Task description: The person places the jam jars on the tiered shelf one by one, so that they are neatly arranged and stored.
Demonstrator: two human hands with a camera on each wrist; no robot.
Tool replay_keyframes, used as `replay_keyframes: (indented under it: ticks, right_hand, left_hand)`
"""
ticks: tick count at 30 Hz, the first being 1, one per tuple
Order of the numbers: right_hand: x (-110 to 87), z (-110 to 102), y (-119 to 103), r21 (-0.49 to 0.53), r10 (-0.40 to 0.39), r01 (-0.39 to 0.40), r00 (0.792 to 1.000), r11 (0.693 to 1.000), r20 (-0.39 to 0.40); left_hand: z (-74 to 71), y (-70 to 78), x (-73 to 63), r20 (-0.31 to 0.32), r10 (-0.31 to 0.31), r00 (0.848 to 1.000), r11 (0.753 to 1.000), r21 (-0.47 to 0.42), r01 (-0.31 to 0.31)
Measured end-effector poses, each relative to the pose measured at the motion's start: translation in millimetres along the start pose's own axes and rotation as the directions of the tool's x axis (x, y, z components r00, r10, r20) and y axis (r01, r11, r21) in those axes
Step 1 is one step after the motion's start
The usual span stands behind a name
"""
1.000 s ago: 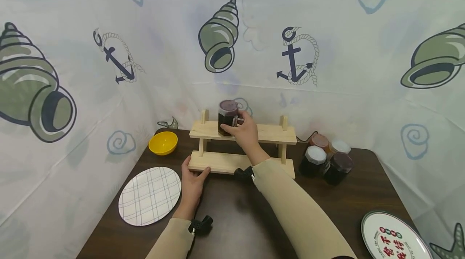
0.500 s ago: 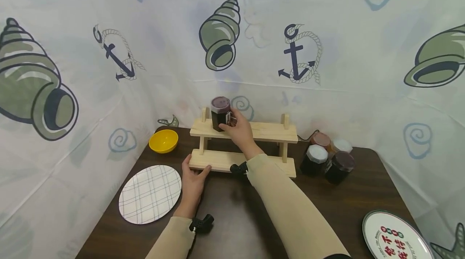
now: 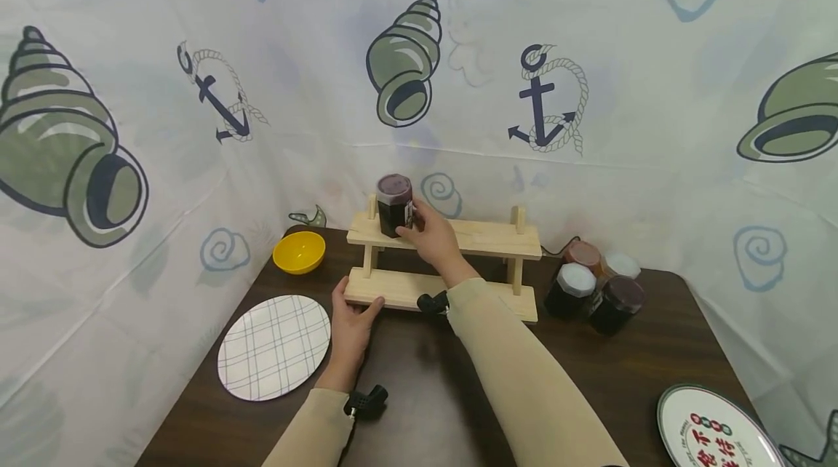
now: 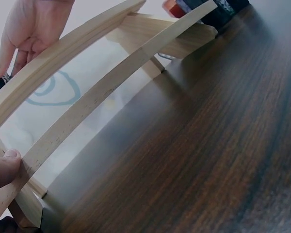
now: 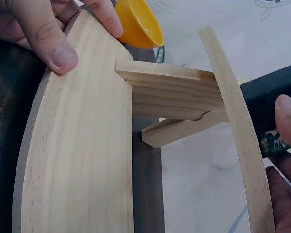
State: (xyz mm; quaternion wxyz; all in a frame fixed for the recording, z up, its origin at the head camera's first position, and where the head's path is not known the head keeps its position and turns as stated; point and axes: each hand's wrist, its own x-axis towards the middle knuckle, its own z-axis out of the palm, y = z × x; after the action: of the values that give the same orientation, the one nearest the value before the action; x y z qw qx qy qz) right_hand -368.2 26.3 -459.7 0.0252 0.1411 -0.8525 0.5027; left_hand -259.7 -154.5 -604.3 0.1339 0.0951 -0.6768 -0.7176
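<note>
A two-tier wooden shelf rack (image 3: 471,238) stands at the back of the dark table. My right hand (image 3: 434,238) holds a dark jar (image 3: 394,211) with a purplish lid, upright at the left end of the upper tier. In the right wrist view, that jar (image 5: 274,99) sits against the upper board, thumb on one side. Whether its base bears fully on the board is hard to tell. My left hand (image 3: 351,329) grips the lower tier's left end, its thumb (image 5: 63,58) on top of the board in the right wrist view.
Right of the rack, several jars stand close together, among them a white-lidded one (image 3: 571,291) and a dark-lidded one (image 3: 617,305). A yellow bowl (image 3: 299,252) and a checked round mat (image 3: 273,347) lie at left. A white plate with red lettering (image 3: 713,430) is front right.
My right hand has brought the jar leftward along the upper tier to its left end. The left hand keeps its grip on the lower board.
</note>
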Motion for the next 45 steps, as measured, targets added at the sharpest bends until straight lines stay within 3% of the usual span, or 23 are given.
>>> replay_keyframes:
  ticks: [14, 22, 26, 29, 33, 40, 45]
  right_hand:
    - [-1.8, 1, 3, 0.005, -0.003, 0.003, 1.0, 1.0, -0.008]
    - [-10.9, 2, 12, 0.179, -0.102, 0.119, 0.99, 0.977, -0.101]
    - [-19.4, -1, 17, 0.18, -0.148, 0.183, 0.97, 0.966, -0.194]
    - [-28.2, -8, 21, 0.165, -0.179, 0.213, 0.963, 0.963, -0.202]
    - [-50.1, -23, 26, 0.109, -0.228, 0.252, 0.953, 0.961, -0.2]
    - [-121.2, -65, 51, -0.003, -0.338, 0.359, 0.876, 0.933, -0.345]
    - [-156.1, -95, 57, 0.004, -0.304, 0.34, 0.846, 0.94, -0.438]
  left_hand:
    - [0.0, -3.6, 0.3, -0.005, 0.001, 1.0, 1.0, -0.005, -0.001]
    - [2.1, -2.8, 1.7, -0.011, 0.007, 1.0, 1.0, 0.001, -0.007]
    - [1.6, -2.1, 0.9, -0.005, 0.021, 1.0, 1.0, -0.004, -0.021]
    - [1.2, -1.9, 0.9, -0.007, 0.019, 1.0, 1.0, 0.004, -0.019]
    - [0.0, -3.4, -0.6, -0.001, 0.021, 1.0, 1.0, 0.003, -0.021]
    - [4.1, -4.8, -0.6, 0.024, 0.054, 0.998, 0.998, -0.013, -0.053]
    - [-1.4, -5.9, -0.9, 0.003, 0.048, 0.999, 0.999, -0.013, -0.048]
